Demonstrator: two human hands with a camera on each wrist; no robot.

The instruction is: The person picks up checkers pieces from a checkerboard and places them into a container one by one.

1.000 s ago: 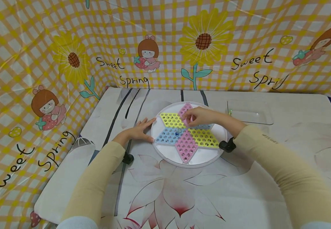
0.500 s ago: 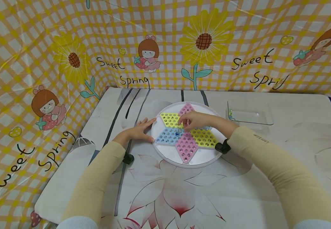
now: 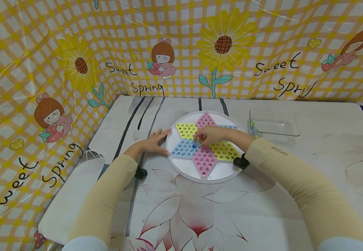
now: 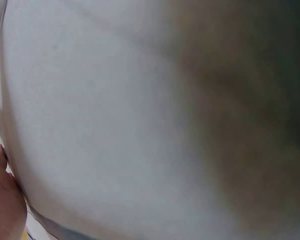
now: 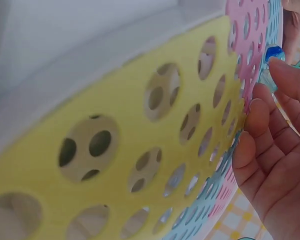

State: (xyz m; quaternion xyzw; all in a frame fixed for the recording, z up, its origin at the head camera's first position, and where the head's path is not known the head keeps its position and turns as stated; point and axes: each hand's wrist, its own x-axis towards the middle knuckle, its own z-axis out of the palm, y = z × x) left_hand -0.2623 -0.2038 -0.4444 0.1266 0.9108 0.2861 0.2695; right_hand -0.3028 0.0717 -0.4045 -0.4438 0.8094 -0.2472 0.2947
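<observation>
A round white Chinese checkers board (image 3: 181, 170) with a pink, yellow and blue star of holes lies mid-table in the head view. My left hand (image 3: 151, 143) touches its left rim, thumb and fingers spread; only its edge (image 4: 5, 200) shows in the left wrist view. Over the star's centre, my right hand (image 3: 212, 135) has its fingers curled. In the right wrist view, its thumb and index fingertips pinch at a clear marble (image 5: 267, 80), right next to a blue marble (image 5: 274, 52). That blue marble (image 3: 195, 146) shows just left of the fingertips in the head view.
A transparent box (image 3: 275, 130) with several small marbles (image 3: 254, 129) at its left side stands behind and right of the board. A checked cloth (image 3: 181, 21) hangs behind and left of the table. A white mesh item (image 3: 90, 157) lies at the table's left edge.
My right hand has moved left and toward me, from the pink back point to the marbles near the star's centre. The left hand has not moved.
</observation>
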